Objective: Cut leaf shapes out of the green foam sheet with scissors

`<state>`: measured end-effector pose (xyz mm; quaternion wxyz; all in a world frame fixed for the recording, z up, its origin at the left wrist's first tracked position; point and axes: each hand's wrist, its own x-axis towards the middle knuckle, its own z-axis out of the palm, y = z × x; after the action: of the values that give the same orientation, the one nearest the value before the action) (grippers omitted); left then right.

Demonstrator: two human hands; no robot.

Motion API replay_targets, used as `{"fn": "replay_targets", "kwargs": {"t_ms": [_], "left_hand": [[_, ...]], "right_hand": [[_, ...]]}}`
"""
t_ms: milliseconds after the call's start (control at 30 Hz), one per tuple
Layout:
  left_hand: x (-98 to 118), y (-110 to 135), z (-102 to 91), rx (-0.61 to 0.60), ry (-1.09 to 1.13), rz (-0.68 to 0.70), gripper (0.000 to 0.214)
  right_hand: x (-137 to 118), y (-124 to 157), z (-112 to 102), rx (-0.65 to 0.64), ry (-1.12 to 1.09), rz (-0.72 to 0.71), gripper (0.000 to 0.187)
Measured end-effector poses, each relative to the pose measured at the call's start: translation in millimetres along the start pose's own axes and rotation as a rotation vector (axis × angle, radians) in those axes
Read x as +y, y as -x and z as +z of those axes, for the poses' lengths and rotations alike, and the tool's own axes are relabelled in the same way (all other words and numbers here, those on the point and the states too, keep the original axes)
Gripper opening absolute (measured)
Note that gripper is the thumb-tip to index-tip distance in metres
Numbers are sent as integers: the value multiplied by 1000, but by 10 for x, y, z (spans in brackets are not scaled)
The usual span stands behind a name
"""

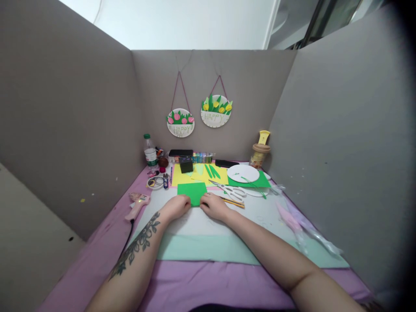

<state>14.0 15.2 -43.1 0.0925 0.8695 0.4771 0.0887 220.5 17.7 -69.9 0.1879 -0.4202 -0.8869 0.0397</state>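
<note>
A sheet of green paper [192, 191] lies on the white work surface in front of me. My left hand [177, 206] is closed at its near left corner, fingers curled under and partly hidden. At the near right corner my right hand [212, 205] grips the paper the same way. Just right of the sheet, white-handled scissors [233, 192] lie with their blades pointing left. Two yellow pencils [234, 203] rest beside my right hand. Cut green leaf strips [212, 171] lie on yellow paper [179, 177] behind the sheet.
At left are a pink glue gun [138, 207] with a cord, a tape roll [155, 183] and a water bottle [150, 152]. A paper plate [243, 173] and a cup [260, 155] stand back right, plastic bags [290, 221] nearer. Two plate decorations [216, 119] hang on the grey partition.
</note>
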Motion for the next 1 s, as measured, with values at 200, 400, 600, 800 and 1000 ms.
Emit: {"fn": "replay_targets", "kwargs": {"t_ms": [200,400,600,800,1000], "left_hand": [[6,1,-39,-18,-4,-3,22],[-39,10,-84,-62,-31,-79,27],[-98,8,-113,-106,-38,-121,29],[-132,5,-124,-112,-3,-165,27],[-134,6,-120,-109,-2,-182,27]], "right_hand": [[-118,-55,2,-77,58,83,19],[-51,-68,-17,-111,78,185,23],[87,-75,-36,-134,62,259,25],[169,-55,-14,-118,115,281,25],[158,2,2,-84,195,316,27]]}}
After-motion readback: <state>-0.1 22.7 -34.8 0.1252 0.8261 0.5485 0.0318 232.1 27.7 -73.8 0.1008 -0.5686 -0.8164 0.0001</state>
